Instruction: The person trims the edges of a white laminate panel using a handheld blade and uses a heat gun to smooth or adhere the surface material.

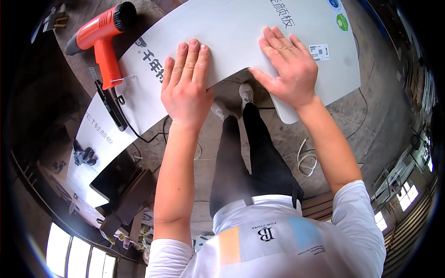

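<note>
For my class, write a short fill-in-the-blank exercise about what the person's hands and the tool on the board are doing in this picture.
1. Both the left hand and the right hand press flat on a large ____ board.
2. The heat gun lying on the board has an ____ body.
3. The heat gun lies to the person's ____ of the left hand.
4. Neither hand ____ the heat gun.

Missing words: white; orange; left; touches

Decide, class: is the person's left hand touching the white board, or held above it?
Touching. The head view shows the left hand lying palm down, fingers spread, flat on the white board near its edge, with no gap or shadow under the fingers.
</note>
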A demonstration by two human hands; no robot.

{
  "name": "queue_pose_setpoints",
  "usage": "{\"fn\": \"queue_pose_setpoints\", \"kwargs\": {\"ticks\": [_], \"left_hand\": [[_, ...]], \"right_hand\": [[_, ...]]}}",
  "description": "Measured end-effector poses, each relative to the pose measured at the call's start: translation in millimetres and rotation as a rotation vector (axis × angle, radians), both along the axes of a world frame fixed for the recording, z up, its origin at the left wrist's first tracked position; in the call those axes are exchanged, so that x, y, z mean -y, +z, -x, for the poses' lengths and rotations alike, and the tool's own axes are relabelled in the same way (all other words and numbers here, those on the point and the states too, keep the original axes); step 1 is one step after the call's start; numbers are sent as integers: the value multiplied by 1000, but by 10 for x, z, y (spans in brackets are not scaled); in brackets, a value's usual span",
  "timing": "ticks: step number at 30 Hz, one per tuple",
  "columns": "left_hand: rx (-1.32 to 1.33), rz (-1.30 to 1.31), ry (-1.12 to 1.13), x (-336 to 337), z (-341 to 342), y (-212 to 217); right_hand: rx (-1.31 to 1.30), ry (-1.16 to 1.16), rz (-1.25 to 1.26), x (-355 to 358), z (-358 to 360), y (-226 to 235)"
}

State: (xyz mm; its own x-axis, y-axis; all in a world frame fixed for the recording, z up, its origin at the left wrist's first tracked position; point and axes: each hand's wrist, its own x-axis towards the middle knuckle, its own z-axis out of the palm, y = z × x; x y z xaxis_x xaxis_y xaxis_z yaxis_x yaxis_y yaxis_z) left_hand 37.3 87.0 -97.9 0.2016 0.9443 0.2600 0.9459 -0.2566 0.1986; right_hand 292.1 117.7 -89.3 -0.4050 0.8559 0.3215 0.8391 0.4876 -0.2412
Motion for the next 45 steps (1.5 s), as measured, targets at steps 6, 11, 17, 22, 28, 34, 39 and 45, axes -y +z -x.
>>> {"fn": "queue_pose_setpoints", "kwargs": {"ticks": [6, 11, 17, 22, 28, 34, 39, 45], "left_hand": [[34, 7, 8, -14, -14, 12], [35, -10, 12, -13, -4, -28], [45, -19, 18, -20, -18, -12], [22, -27, 19, -10, -20, -48], [40, -18, 25, -13, -19, 17], [50, 50, -15, 12, -25, 83], [143, 22, -112, -89, -219, 107], [102, -106, -126, -201, -407, -27]], "right_hand": [[6, 17, -25, -17, 6, -10], [-22, 4, -20, -42, 32, -1], [53, 8, -102, -56, 52, 9], [17, -25, -83, -61, 72, -6], [34, -39, -114, -53, 111, 18], [-384, -97, 189, -230, -484, 19], [-82, -595, 12, -533, -1641, -97], [-168, -894, 518, -556, -2109, -224]]}}
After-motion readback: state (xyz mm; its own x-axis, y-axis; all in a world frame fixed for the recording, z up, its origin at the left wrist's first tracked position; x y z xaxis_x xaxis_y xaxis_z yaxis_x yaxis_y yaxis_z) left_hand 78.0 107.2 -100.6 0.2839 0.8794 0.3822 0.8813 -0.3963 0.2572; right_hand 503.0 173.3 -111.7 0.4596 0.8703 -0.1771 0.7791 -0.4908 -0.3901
